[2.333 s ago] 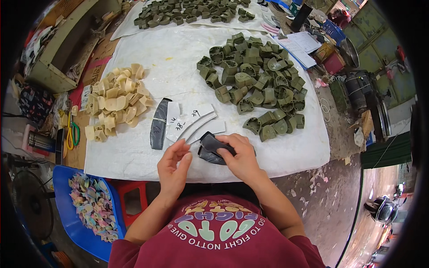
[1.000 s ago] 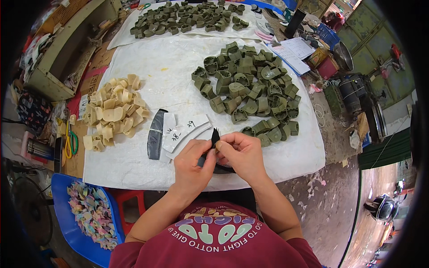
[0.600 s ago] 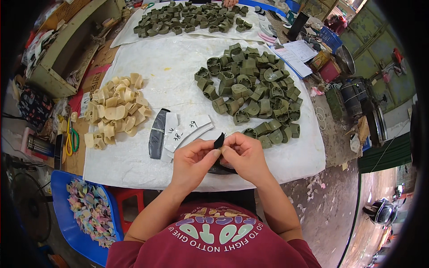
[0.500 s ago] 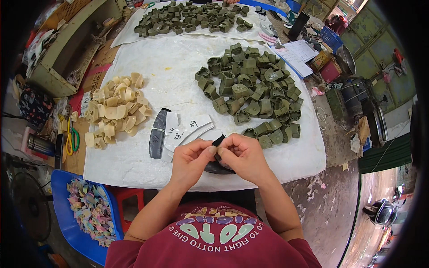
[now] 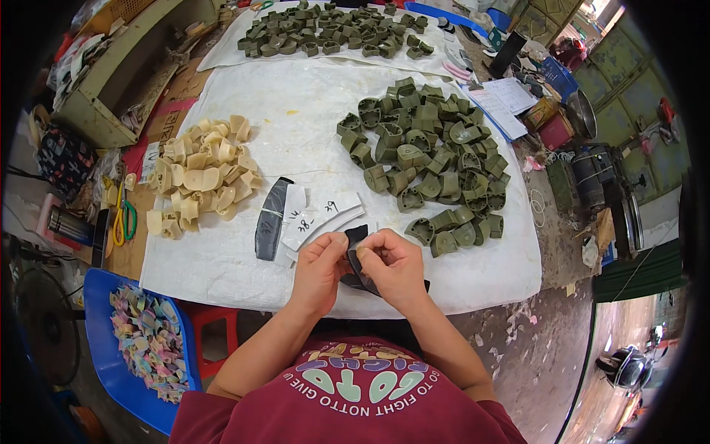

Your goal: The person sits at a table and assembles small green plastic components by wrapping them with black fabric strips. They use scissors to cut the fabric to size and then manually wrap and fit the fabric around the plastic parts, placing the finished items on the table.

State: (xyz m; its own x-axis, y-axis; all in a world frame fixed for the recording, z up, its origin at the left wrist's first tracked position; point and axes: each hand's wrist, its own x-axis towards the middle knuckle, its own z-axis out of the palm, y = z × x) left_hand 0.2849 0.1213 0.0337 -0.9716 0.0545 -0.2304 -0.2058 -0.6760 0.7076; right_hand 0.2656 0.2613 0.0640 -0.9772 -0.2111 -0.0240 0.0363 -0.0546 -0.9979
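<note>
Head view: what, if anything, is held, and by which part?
A black piece, pinched near its upper end by fingers of the left hand and right hand; contact is partly hidden.

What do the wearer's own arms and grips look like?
The left grip and right grip are bare, ungloved human hands; no watch or bracelet shows. The forearms are bare below short sleeves of a maroon fabric T-shirt, printed with mint-green, purple and white lettering.

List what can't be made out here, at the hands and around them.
Head view:
Black piece: gripped part hidden by left hand and right hand.
Dark pieces beneath: partly covered by both hands.
Olive pieces: lowest ones buried under others.
Clipboard papers: writing too small.
</note>
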